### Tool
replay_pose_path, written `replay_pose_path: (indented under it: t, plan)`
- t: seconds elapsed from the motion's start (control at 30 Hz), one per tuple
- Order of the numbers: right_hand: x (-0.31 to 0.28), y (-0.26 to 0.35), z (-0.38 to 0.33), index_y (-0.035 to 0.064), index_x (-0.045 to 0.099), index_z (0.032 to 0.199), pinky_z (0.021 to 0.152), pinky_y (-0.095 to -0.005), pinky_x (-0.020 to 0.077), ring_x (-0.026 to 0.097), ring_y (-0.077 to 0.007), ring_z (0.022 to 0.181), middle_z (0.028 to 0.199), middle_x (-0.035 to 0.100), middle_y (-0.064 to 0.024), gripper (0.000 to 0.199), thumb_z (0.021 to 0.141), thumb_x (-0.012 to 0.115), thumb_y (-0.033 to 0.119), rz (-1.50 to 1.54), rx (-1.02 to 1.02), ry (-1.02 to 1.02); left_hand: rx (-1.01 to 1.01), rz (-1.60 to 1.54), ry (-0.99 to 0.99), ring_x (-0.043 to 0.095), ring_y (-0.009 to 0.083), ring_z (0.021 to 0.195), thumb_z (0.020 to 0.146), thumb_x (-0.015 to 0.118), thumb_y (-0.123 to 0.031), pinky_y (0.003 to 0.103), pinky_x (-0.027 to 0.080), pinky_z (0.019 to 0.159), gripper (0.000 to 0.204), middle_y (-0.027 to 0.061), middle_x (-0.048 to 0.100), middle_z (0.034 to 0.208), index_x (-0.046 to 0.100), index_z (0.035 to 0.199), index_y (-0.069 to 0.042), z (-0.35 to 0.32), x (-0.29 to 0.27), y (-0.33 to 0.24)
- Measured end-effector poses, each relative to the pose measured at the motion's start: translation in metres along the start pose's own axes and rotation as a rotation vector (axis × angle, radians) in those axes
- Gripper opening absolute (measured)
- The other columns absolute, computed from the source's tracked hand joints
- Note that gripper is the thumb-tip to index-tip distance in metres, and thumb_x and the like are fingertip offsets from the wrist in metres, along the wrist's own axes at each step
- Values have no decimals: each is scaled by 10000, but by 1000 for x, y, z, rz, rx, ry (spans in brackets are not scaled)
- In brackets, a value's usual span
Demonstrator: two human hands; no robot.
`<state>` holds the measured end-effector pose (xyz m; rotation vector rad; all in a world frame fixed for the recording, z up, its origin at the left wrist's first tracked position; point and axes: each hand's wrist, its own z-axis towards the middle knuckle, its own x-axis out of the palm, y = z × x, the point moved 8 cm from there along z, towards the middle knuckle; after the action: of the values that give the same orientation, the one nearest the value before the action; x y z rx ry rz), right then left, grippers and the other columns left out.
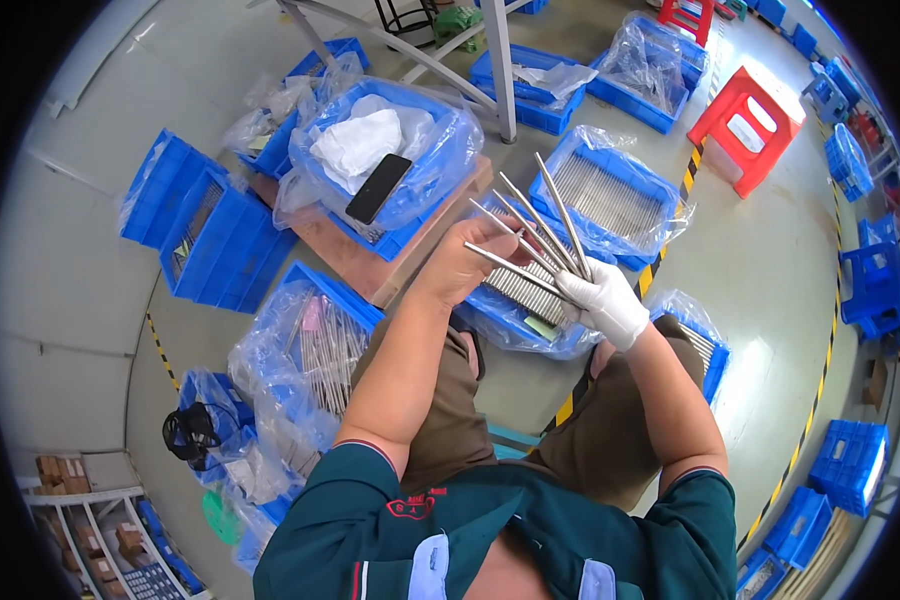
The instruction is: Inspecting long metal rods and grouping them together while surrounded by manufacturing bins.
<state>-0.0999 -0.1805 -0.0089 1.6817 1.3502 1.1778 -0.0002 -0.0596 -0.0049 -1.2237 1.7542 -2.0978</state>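
Note:
A white glove covers my right hand point(610, 305), which is closed around the lower ends of several shiny metal rods point(568, 215). The rods fan out up and to the left. My bare left hand point(467, 262) meets the fan from the left, its fingers curled at the rods near their free ends; the fingertips are partly hidden. Beneath both hands, between my knees, stands a plastic-lined blue crate point(530, 335) with rows of similar rods. Just beyond it another lined blue crate point(610, 195) is filled with rods lying side by side.
At the left, a lined crate point(332, 350) holds loose thin rods. A black phone point(379, 188) and white cloth point(355, 145) lie on a crate stacked on a pallet point(320, 245). A red stool point(748, 125) stands far right; a grey metal leg point(500, 70) rises ahead.

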Motion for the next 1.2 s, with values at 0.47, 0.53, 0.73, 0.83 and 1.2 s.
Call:
replay_pose_path:
  t: [0.47,0.53,0.73,0.83,1.2]
  plan:
    - [-32,12,-1,-10,596,940,540,-277,459,545,-96,582,696,583,-44,274,875,567,254,-497,-171,-376,344,165,-227,617,159,814,888,587,-177,286,488,775,253,103,648,890,587,1054,14,-11,-10,-53]
    - [-29,2,2,-11,594,947,516,-257,451,531,-81,582,698,573,-22,261,878,570,239,-420,-60,-274,404,30,-246,604,148,776,894,582,-222,292,485,757,275,79,634,832,587,1046,6,-13,-24,-66]
    - [-5,-9,5,-7,574,888,432,-229,405,491,-62,490,630,528,-18,194,885,577,187,-241,-69,-87,217,47,-277,568,106,611,852,621,-353,229,446,612,337,29,610,691,614,932,-26,-9,-36,-38]
    - [-4,-9,7,-9,573,890,429,-232,405,493,-66,480,619,525,-18,196,888,573,187,-247,-83,-97,191,40,-180,565,109,620,854,631,-306,222,435,602,295,37,609,700,612,931,-22,-7,-29,-31]
    - [-10,6,4,-30,578,936,468,-226,440,518,-61,527,687,563,-30,232,881,571,195,-375,-171,-178,6,98,-87,608,130,731,806,652,-48,249,485,678,226,84,638,813,609,1013,32,-5,-14,-20]
